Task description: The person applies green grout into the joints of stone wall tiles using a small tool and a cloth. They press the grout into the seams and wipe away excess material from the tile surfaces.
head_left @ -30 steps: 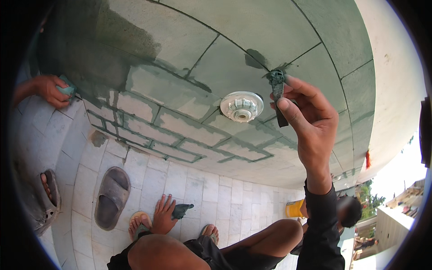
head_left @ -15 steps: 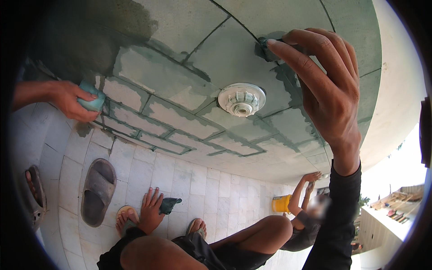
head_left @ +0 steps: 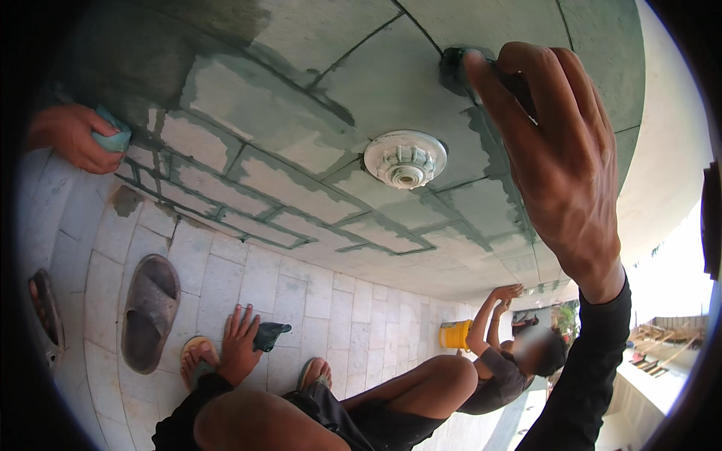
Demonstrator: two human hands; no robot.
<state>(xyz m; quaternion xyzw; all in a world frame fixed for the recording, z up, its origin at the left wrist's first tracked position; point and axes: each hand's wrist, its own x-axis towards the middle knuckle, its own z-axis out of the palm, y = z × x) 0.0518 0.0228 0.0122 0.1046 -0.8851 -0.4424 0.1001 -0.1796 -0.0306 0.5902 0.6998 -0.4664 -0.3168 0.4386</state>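
Observation:
My right hand (head_left: 564, 173) presses a dark grout-smeared tool (head_left: 455, 71) to a joint in the curved, green-stained tiled wall (head_left: 519, 30), fingers bent round it, much of the tool hidden behind them. Below and to the left of it, a white round fitting (head_left: 406, 159) sits on the wall. My left hand (head_left: 239, 346) rests open on the pale tiled floor (head_left: 293, 293), fingers spread, just left of a dark green lump of material (head_left: 272, 336) that looks like a bag.
Another person's hand (head_left: 86, 143) at the left holds a teal pad (head_left: 113, 131) near the wall. A co-worker (head_left: 496, 383) reaches up to the wall at lower right beside a yellow bucket (head_left: 455, 334). A grey slide sandal (head_left: 149, 312) lies left of my feet.
My right hand has risen and turned back-outward, moving the tool higher on the joint. The other person's pad went right, then back. The co-worker's arms now show raised.

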